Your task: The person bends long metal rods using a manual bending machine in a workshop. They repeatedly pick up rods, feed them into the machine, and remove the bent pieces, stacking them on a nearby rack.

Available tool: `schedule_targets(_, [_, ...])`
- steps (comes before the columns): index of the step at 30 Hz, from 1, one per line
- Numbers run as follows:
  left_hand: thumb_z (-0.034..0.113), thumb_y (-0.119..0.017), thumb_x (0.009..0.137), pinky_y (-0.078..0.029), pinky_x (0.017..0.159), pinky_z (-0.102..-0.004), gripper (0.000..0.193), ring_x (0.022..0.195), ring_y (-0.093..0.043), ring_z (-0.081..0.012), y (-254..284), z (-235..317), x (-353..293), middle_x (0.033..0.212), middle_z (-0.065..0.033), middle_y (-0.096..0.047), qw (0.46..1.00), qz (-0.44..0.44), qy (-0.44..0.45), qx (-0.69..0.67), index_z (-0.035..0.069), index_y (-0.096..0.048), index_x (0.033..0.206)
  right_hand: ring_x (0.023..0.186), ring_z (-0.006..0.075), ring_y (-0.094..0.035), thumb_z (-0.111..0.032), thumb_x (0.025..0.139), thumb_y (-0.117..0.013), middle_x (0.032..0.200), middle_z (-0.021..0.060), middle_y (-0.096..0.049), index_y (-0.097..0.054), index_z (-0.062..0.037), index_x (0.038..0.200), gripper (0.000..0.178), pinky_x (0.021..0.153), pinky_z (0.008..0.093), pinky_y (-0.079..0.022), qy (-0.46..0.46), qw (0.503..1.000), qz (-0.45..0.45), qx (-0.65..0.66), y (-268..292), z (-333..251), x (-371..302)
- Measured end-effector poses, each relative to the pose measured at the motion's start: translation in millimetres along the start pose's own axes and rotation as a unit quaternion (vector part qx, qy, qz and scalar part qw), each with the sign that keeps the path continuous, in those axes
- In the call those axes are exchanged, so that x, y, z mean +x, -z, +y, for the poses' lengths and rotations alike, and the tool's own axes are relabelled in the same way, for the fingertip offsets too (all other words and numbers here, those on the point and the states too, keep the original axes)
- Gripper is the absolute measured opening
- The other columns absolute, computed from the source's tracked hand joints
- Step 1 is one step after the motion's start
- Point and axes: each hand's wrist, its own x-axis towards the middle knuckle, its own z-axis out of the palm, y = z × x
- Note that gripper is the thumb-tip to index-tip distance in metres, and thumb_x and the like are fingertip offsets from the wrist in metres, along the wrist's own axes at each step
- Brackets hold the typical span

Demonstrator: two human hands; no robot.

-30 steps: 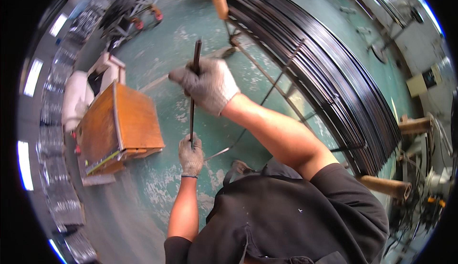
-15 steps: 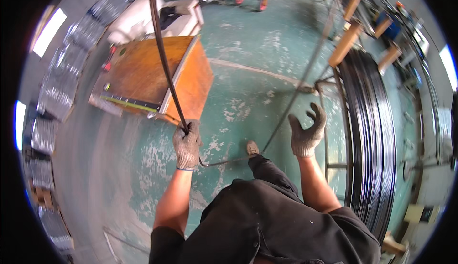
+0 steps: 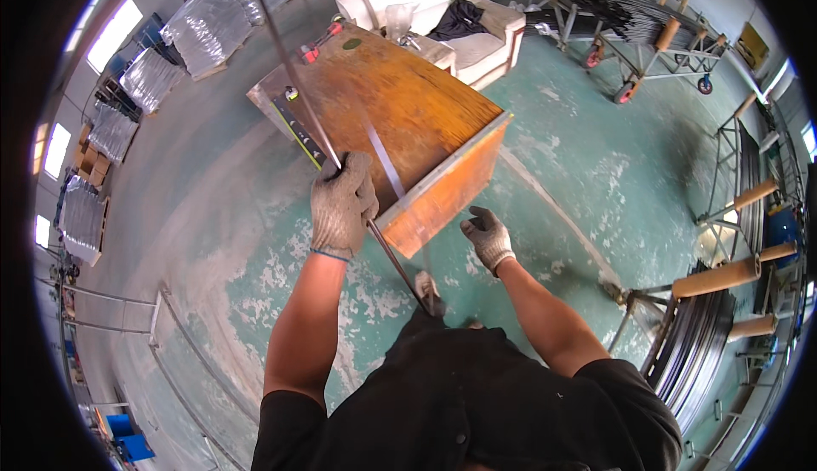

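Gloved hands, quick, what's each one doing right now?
Left hand: closed, holding a thin dark rod.
Right hand: loosely open, holding nothing that shows.

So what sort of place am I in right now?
Probably a workshop or small factory: there's a wheeled rack loaded with long dark strips, several plastic-wrapped stacks, and a scuffed green floor.

Your right hand (image 3: 488, 239): off the bar (image 3: 317, 125) it gripped earlier (fingers now half curled), nearer the wooden table (image 3: 425, 105).
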Motion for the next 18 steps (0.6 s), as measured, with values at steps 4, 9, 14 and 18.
schedule_targets(4, [0.027, -0.069, 0.111, -0.024, 0.048, -0.0287, 0.026, 0.050, -0.034, -0.0072, 26, 25, 75, 0.068, 0.0051, -0.043, 1.000, 0.011, 0.015, 0.003, 0.002, -0.065, 0.116, 0.115, 0.0247, -0.075, -0.031, 0.096, -0.087, 0.123, 0.0146, -0.079, -0.062, -0.0026, 0.148, 0.064, 0.100, 0.0400, -0.059, 0.036, 0.993, -0.103, -0.051, -81, -24, 85])
schedule_targets(9, [0.026, -0.066, 0.112, -0.027, 0.046, -0.0291, 0.026, 0.049, -0.036, -0.0083, 24, 83, 157, 0.067, 0.0044, -0.045, 1.000, -0.016, 0.003, 0.006, 0.001, -0.066, 0.117, 0.136, 0.0289, -0.067, -0.039, 0.094, -0.090, 0.146, 0.0181, -0.068, -0.053, 0.0024, 0.155, 0.083, 0.114, 0.0389, -0.054, 0.018, 0.956, -0.274, -0.108, -159, -59, 152])
schedule_targets(14, [0.026, -0.061, 0.113, -0.027, 0.045, -0.0262, 0.041, 0.051, -0.035, -0.0060, 23, 170, 210, 0.071, 0.0054, -0.039, 0.974, -0.200, -0.039, -0.100, -0.007, -0.057, 0.137, 0.116, 0.0361, -0.072, -0.046, 0.095, -0.086, 0.123, 0.0184, -0.075, -0.064, -0.0027, 0.133, 0.062, 0.098, 0.0456, -0.057, 0.121, 0.962, -0.244, 0.029, -244, -39, 227])
schedule_targets(18, [0.022, -0.055, 0.115, -0.028, 0.044, -0.0253, 0.045, 0.052, -0.038, -0.0077, 45, 186, 246, 0.075, -0.0001, -0.044, 0.966, -0.186, -0.063, -0.166, -0.011, -0.050, 0.146, 0.078, 0.0199, -0.063, -0.036, 0.103, -0.080, 0.091, 0.0052, -0.067, -0.066, -0.0045, 0.120, 0.038, 0.071, 0.0365, -0.052, -0.015, 0.913, -0.328, 0.244, -213, -110, 282])
